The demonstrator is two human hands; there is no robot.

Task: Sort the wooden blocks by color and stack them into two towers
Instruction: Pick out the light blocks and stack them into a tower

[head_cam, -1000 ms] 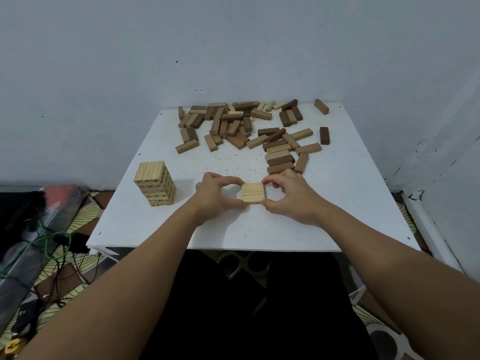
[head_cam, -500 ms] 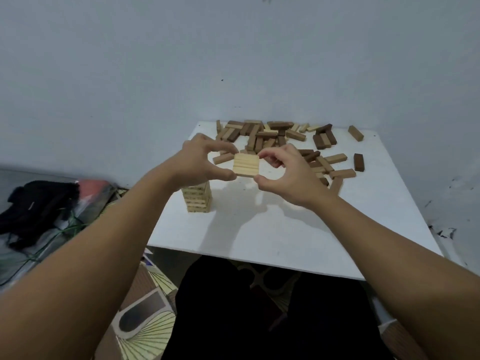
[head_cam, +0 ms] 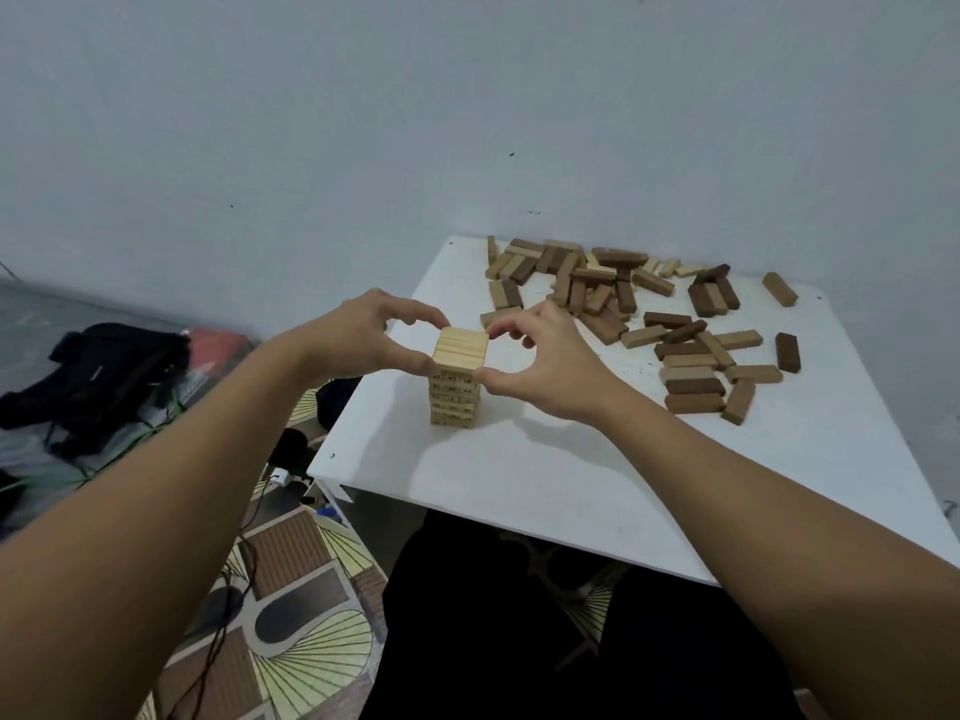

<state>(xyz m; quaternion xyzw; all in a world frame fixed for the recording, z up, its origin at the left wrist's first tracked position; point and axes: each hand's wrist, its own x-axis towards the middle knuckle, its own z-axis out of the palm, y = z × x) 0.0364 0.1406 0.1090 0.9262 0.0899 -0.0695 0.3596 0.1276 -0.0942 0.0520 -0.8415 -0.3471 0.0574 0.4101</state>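
Both forearms reach in from the near edge. Left hand (head_cam: 358, 335) and right hand (head_cam: 545, 361), thumb and fingers curled, pinch opposite sides of a flat layer of light blocks (head_cam: 461, 347). Layer sits atop the light tower (head_cam: 453, 400) by the tabletop's (head_cam: 545, 485) left edge; long axes run left-right. Loose blocks (head_cam: 639, 314), light and dark mixed, lie flat at varied angles toward the far edge.

A plain pale grey-blue wall (head_cam: 363, 122) fills the upper view, marked with a few small dark specks. A white square table (head_cam: 545, 485) stands against it, its right side close to a second wall (head_cam: 935, 356). The floor (head_cam: 291, 641) carries a brown, cream and black patterned covering. Dark cables (head_cam: 228, 605) trail across it. A black bag (head_cam: 98, 371) lies at left. Lighting is even and dim.
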